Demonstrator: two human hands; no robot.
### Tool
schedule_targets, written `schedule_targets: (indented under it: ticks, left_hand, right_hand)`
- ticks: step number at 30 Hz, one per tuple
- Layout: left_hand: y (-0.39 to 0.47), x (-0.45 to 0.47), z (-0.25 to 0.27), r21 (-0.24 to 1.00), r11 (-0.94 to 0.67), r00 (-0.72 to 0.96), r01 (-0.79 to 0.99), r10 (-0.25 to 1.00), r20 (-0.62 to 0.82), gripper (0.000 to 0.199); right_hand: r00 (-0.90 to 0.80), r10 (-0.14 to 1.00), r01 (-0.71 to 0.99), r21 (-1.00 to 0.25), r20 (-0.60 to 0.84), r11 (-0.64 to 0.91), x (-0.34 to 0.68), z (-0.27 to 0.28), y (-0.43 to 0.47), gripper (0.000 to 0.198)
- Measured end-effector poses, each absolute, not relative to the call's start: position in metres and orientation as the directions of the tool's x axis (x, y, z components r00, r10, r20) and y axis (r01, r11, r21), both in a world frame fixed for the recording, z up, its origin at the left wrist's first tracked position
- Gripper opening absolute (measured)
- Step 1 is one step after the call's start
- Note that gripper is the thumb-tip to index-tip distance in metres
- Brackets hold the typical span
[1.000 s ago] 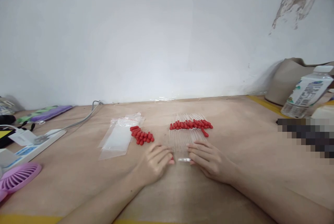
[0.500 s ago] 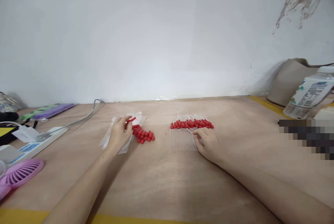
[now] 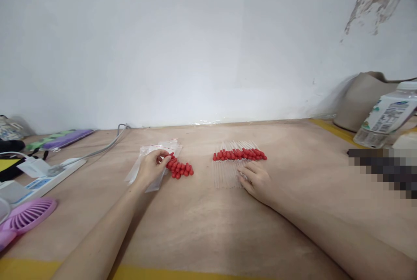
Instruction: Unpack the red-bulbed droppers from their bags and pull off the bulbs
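My left hand point(image 3: 152, 165) has its thumb and fingertips closed on a red rubber bulb point(image 3: 171, 155) at the upper left end of a loose pile of red rubber bulbs point(image 3: 181, 169). Beneath this hand lie clear plastic bags point(image 3: 134, 172). To the right, a tight row of red rubber bulbs point(image 3: 239, 154) lies across a layer of thin clear tubes point(image 3: 224, 175). My right hand point(image 3: 257, 178) rests low over the right part of these tubes, fingers bent, with thumb and forefinger apart. No object shows between them.
A power strip point(image 3: 48, 182) with plugs and a grey cable point(image 3: 107, 147), a pink fan point(image 3: 31, 215) and a purple pouch point(image 3: 68, 139) are at left. A plastic bottle point(image 3: 386, 117) and a beige container point(image 3: 355, 101) stand at right. The wall point(image 3: 208, 54) borders the table.
My left hand has come down with the red rubber bulb, from just above the pile to against it. My right hand has shifted slightly left over the tubes, its fingers spreading a little.
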State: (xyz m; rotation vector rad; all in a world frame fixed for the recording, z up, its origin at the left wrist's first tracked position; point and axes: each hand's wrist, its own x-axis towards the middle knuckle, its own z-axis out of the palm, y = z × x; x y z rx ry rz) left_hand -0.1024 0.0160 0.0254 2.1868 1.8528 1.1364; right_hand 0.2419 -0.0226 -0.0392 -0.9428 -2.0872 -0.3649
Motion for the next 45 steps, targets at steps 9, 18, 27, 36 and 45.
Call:
schedule_targets:
  ticks: [9, 18, 27, 36, 45]
  left_hand:
    - [0.019, -0.106, 0.027, 0.468, -0.258, -0.021, 0.845, 0.859, 0.511, 0.034]
    - [0.013, -0.121, 0.033, 0.508, -0.087, -0.241, 0.857, 0.804, 0.544, 0.029]
    - [0.001, -0.021, 0.042, 0.190, -0.513, 0.350, 0.837, 0.769, 0.535, 0.016]
    - [0.043, 0.043, 0.030, 0.220, -0.531, 0.439, 0.819, 0.825, 0.356, 0.021]
    - [0.053, 0.050, 0.016, 0.413, -0.352, 0.221, 0.840, 0.917, 0.332, 0.020]
  right_hand:
    - [-0.477, 0.524, 0.719, -0.029, 0.706, 0.694, 0.245, -0.032, -0.026, 0.046]
    - [-0.453, 0.523, 0.744, -0.018, 0.722, 0.668, 0.245, -0.026, -0.032, 0.046]
    - [-0.417, 0.540, 0.734, -0.080, 0.731, 0.675, 0.255, -0.015, -0.044, 0.030]
    - [-0.350, 0.570, 0.756, -0.135, 0.744, 0.640, 0.260, -0.015, -0.043, 0.025]
    - [-0.341, 0.572, 0.755, -0.146, 0.746, 0.640, 0.259, -0.015, -0.042, 0.023]
